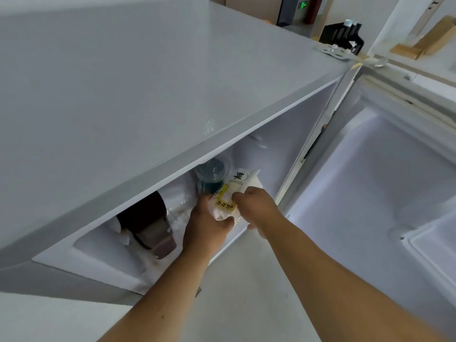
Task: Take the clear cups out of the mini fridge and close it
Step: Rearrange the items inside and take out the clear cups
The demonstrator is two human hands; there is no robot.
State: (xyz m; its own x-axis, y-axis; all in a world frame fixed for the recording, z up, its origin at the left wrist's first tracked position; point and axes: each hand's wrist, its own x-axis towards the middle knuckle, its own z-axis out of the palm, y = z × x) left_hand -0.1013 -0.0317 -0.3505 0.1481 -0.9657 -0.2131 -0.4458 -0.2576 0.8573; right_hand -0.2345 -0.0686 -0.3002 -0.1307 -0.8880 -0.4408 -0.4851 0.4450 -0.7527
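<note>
A: The fridge (148,95) stands open, door (370,181) swung right. Where are the cups?

B: One cup (211,177), upright with green liquid, sits just behind both hands. The left hand (207,225) is nearer; it and the right hand (256,208) clasp a white packet (225,206) blocking it.

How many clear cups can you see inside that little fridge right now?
2 for certain. One cup, holding something teal, stands at the back behind the white packet. An empty cup sits between the dark brown container and the left hand. The fridge top may hide others.
</note>
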